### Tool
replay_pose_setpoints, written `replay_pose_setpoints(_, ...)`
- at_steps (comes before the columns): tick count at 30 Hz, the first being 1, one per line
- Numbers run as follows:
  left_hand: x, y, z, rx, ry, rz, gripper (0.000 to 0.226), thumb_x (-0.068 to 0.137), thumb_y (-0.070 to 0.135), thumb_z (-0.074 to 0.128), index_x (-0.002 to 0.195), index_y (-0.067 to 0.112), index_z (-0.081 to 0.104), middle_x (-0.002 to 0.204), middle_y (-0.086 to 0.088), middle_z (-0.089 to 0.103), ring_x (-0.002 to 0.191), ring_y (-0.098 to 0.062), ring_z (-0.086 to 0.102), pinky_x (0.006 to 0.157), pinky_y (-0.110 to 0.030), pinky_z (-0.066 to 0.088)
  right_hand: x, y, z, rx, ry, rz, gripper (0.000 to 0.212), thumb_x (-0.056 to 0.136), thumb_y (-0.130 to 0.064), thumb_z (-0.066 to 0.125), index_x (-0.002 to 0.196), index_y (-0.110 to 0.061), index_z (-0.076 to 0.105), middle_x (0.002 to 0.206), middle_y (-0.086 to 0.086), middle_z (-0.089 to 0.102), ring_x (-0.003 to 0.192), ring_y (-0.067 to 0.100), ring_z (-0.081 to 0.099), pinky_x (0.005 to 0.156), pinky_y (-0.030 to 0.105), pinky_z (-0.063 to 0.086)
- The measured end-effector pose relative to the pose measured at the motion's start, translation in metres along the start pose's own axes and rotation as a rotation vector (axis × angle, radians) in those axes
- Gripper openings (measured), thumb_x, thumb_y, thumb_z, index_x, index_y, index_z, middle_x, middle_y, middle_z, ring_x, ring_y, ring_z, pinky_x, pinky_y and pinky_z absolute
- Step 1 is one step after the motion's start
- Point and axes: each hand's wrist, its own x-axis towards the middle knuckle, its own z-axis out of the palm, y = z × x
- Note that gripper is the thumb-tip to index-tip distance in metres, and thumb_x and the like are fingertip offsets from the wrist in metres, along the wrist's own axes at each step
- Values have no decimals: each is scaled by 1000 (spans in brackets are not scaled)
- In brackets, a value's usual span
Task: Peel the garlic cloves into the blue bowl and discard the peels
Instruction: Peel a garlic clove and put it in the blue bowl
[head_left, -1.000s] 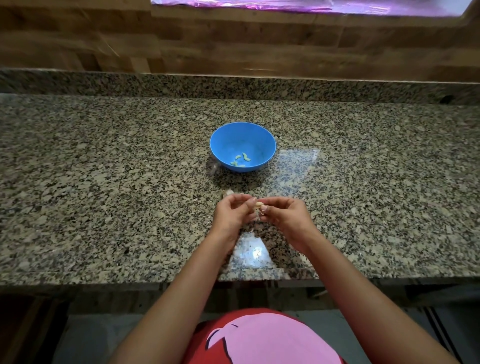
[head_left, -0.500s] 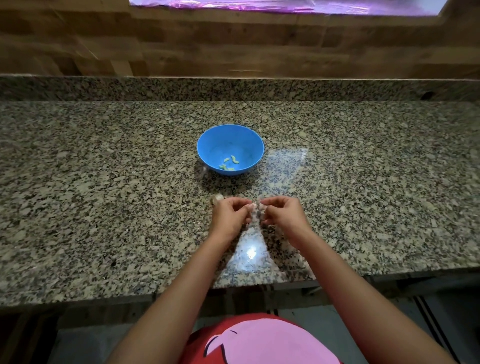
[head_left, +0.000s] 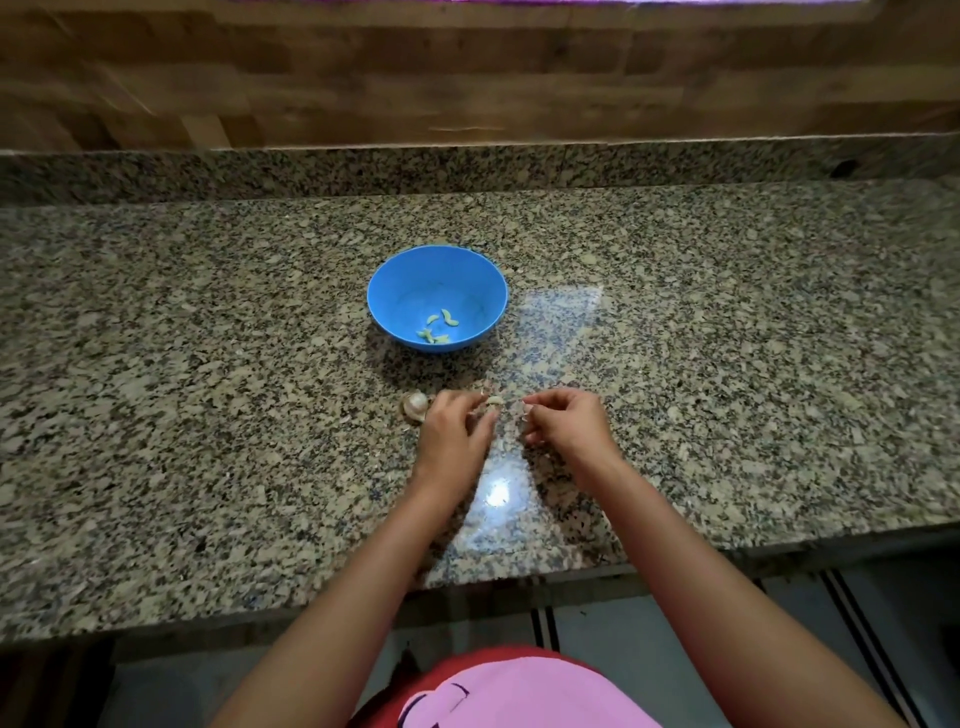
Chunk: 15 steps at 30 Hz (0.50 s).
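Observation:
A blue bowl (head_left: 405, 280) stands on the granite counter, with several peeled pale cloves (head_left: 436, 330) lying in its near side. Just in front of it, my left hand (head_left: 452, 431) pinches a garlic clove (head_left: 494, 400) at its fingertips. My right hand (head_left: 563, 423) is a short gap to the right, fingers curled on a thin scrap of peel (head_left: 525, 415). A garlic bulb (head_left: 415, 404) lies on the counter, touching the left side of my left hand.
The granite counter (head_left: 208, 389) runs wide to both sides, with a raised granite ledge and wooden wall behind. Its front edge is just below my forearms. A bright light reflection (head_left: 497, 492) shines between my wrists.
My hands have drawn slightly apart, the clove staying in the left and the peel coming away in the right. The garlic bulb now shows beside my left hand.

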Motion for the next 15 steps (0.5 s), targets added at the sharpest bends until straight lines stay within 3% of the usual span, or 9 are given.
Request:
replay_pose_setpoints(2,-26,-7,-6,76,-34,92,56,88,44,57,134,14,47,138,-2,45,127,-14,41,105,-28,36,0,1,0,9,-21,-8,10,91,-1,55,91,-5,64,77,10,64,57,13,58,60,25,52)
replay_pose_setpoints(4,-45,-16,-10,264,-194,130,88,82,64,48,150,18,14,154,8,9,141,-9,8,117,-32,14,-1,4,1,14,-34,-19,11,91,-1,56,88,-9,64,80,11,65,60,14,59,62,28,54)
replay_pose_setpoints(6,-54,-23,-8,502,-342,98,109,77,78,36,145,17,-22,150,3,-28,140,-11,-20,116,-32,-6,-1,6,2,8,-36,-35,12,90,-1,56,86,-9,64,78,11,65,61,15,60,65,31,54)
replay_pose_setpoints(7,-55,-24,-5,583,-367,76,110,77,81,30,140,15,-31,147,-2,-35,139,-15,-27,115,-33,-10,-1,6,2,18,-40,-41,13,90,0,56,85,-9,64,76,10,64,61,16,60,65,31,54)
replay_pose_setpoints(10,-47,-18,12,658,-329,-14,98,85,76,16,140,8,-29,148,-10,-34,139,-22,-28,113,-35,-14,-2,9,0,47,-39,-35,15,90,2,56,82,-9,63,71,9,62,60,17,59,61,28,53)
replay_pose_setpoints(15,-25,-3,31,630,-138,6,68,99,49,19,149,5,5,158,-14,3,146,-25,-4,117,-36,-3,-7,12,-6,60,-39,-8,19,89,5,52,85,-11,63,71,10,62,54,16,55,52,27,46)
